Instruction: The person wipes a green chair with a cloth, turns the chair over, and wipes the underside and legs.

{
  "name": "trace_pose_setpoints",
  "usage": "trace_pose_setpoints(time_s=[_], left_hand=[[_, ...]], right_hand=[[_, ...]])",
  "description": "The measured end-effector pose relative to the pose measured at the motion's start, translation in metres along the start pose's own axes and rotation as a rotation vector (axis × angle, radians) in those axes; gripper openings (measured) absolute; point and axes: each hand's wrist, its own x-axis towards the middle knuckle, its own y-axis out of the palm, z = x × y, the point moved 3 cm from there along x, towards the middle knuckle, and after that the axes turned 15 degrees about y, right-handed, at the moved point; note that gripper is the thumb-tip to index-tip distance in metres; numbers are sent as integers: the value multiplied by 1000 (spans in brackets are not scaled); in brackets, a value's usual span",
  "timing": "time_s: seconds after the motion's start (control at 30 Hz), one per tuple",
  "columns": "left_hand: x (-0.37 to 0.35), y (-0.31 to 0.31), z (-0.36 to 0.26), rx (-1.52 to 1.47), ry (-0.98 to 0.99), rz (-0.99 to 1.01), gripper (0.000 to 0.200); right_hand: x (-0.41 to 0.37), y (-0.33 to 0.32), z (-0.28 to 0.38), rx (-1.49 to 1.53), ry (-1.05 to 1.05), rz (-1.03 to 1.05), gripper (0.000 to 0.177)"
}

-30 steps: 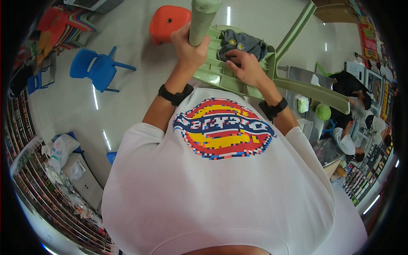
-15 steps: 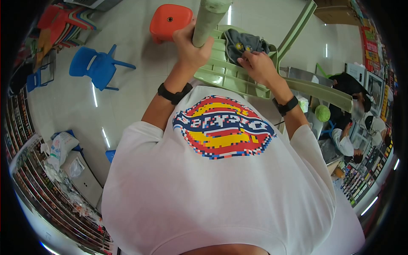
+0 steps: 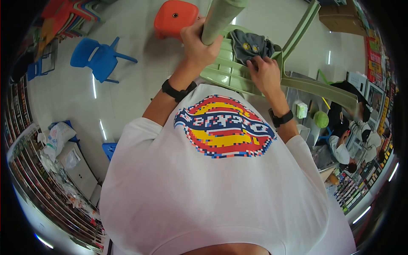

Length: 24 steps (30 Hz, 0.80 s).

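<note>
A light green plastic chair (image 3: 227, 78) is tipped in front of me, its ribbed underside and several legs showing. My left hand (image 3: 200, 46) is wrapped round one thick leg (image 3: 219, 21), which points up toward the camera. Against the ribs lies a bunched grey cloth (image 3: 245, 44) with yellow flower patterns. My right hand (image 3: 264, 73) has its fingers curled onto the cloth's near edge, beside the base of another leg (image 3: 299, 27). The fingertips are partly hidden in the folds.
A red stool (image 3: 174, 19) and a blue chair (image 3: 95, 59) stand on the floor at upper left. Stacked chairs (image 3: 70, 19) are behind them. Shelves line the left. On the right, people sit near a counter with a green ball-like object (image 3: 321, 119).
The chair and both hands have shifted slightly right in view. My right hand has moved a little down and right along the cloth. My left hand keeps its hold on the leg.
</note>
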Motion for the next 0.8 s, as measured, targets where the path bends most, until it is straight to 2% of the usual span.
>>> trace_pose_setpoints(time_s=[0.07,0.17,0.2,0.27,0.43,0.5,0.53,0.6,0.63,0.7,0.73,0.8], left_hand=[[2,4,-3,-13,-3,-8,15],[9,11,-4,-20,15,-24,13],[12,13,-4,-12,38,-30,12],[17,18,-8,-28,21,-30,12],[19,22,-7,-18,41,-14,12],[16,21,-5,-25,-47,-43,11],[15,21,-5,-28,-46,-46,11],[12,18,-6,-10,-23,-87,11],[10,16,-5,-15,-19,-89,11],[5,13,-4,20,-8,-75,12],[5,13,-4,18,-4,-81,12],[4,11,-5,6,-19,-68,12]], right_hand=[[6,6,0,104,-24,39,25],[17,14,8,291,75,234,27],[21,10,12,287,72,234,27],[25,8,18,328,191,429,27],[32,8,21,413,221,415,30],[29,15,12,572,239,428,39],[30,15,10,569,239,427,39],[28,13,6,458,260,480,53],[29,20,0,454,261,473,53],[33,33,-10,638,309,490,53],[36,31,-12,633,304,485,53],[38,28,-8,544,245,601,58]])
